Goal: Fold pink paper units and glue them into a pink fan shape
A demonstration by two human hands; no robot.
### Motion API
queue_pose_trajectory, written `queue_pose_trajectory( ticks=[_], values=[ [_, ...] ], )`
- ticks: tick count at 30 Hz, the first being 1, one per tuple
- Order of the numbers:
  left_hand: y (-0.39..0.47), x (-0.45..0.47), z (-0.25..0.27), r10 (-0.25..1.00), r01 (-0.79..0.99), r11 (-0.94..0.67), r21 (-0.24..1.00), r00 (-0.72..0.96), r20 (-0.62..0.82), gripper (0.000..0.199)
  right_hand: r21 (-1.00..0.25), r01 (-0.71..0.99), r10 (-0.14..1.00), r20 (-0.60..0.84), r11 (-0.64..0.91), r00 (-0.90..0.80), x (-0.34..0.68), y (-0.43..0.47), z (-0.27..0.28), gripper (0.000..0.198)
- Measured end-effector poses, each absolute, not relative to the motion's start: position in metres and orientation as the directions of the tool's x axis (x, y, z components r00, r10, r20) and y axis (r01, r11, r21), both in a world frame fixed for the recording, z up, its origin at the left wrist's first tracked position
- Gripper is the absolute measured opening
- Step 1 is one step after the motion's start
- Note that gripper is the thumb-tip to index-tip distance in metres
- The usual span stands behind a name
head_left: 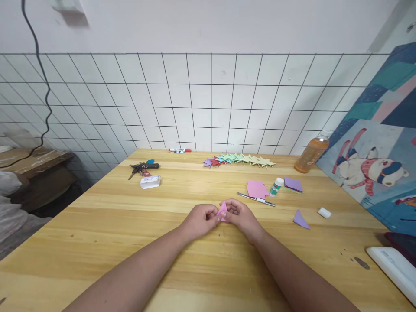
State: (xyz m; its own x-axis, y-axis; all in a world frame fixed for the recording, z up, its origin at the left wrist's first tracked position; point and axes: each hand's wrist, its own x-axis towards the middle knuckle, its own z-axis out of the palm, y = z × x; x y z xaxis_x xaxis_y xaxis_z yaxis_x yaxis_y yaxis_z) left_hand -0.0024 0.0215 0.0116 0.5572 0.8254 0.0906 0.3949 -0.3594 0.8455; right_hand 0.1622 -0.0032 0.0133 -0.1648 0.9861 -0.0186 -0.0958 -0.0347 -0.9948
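Observation:
A small piece of pink paper [224, 209], folded to a point at the top, is held between my two hands just above the wooden table [130, 242]. My left hand [202, 220] pinches its lower left side with thumb and fingers. On the right side, my right hand [241, 217] grips it with the thumb across its front. Fingers partly cover the paper's edges. Beyond my right hand lie a stack of pink paper sheets [256, 189] and a slim pen-like tool [256, 199].
A glue stick [276, 186], purple sheets [293, 184], a purple folded triangle [301, 219] and an eraser [324, 212] lie to the right. Folded paper stars [240, 159] line the back near a bottle [312, 152]. Keys [143, 167], a small white box [150, 182] and markers [180, 151] are left.

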Motion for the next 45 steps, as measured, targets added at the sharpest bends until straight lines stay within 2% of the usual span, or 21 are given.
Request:
queue_pose_trajectory(
  ticks=[4, 9, 14, 21, 29, 32, 39, 45],
  values=[
    [0.020, -0.003, 0.012, 0.804, 0.399, -0.378, 0.835, 0.588, 0.083, 0.021, -0.995, -0.090, 0.994, -0.031, -0.041, -0.109, 0.163, -0.002, 0.012, 0.026],
    [0.018, -0.003, 0.014, 0.787, 0.399, -0.399, 0.825, 0.611, 0.085, 0.021, -0.979, -0.187, 0.995, -0.073, -0.085, -0.070, 0.166, -0.002, 0.011, 0.027],
    [0.019, -0.003, 0.015, 0.775, 0.353, -0.344, 0.870, 0.630, 0.051, 0.019, -0.967, -0.241, 0.997, -0.072, -0.078, -0.035, 0.165, -0.001, 0.008, 0.028],
    [0.025, -0.003, 0.011, 0.867, 0.311, -0.219, 0.925, 0.496, 0.038, 0.016, -0.988, -0.111, 0.988, -0.091, -0.105, -0.126, 0.164, -0.002, 0.013, 0.036],
    [0.025, -0.001, 0.015, 0.872, 0.170, -0.223, 0.960, 0.475, 0.119, 0.025, -0.992, 0.121, 0.992, -0.053, -0.039, -0.115, 0.160, -0.004, 0.006, 0.025],
    [0.025, -0.002, 0.016, 0.888, 0.180, -0.232, 0.956, 0.440, 0.132, 0.032, -0.986, 0.162, 0.989, -0.047, -0.025, -0.138, 0.159, -0.006, 0.006, 0.024],
    [0.025, -0.002, 0.018, 0.898, 0.225, -0.258, 0.940, 0.414, 0.147, 0.034, -0.988, 0.130, 0.983, -0.108, -0.089, -0.146, 0.159, -0.006, 0.012, 0.023],
    [0.025, -0.002, 0.021, 0.854, 0.093, -0.160, 0.983, 0.512, 0.091, 0.033, -0.995, 0.044, 0.990, -0.095, -0.091, -0.103, 0.163, -0.005, 0.013, 0.025]
  ],
)
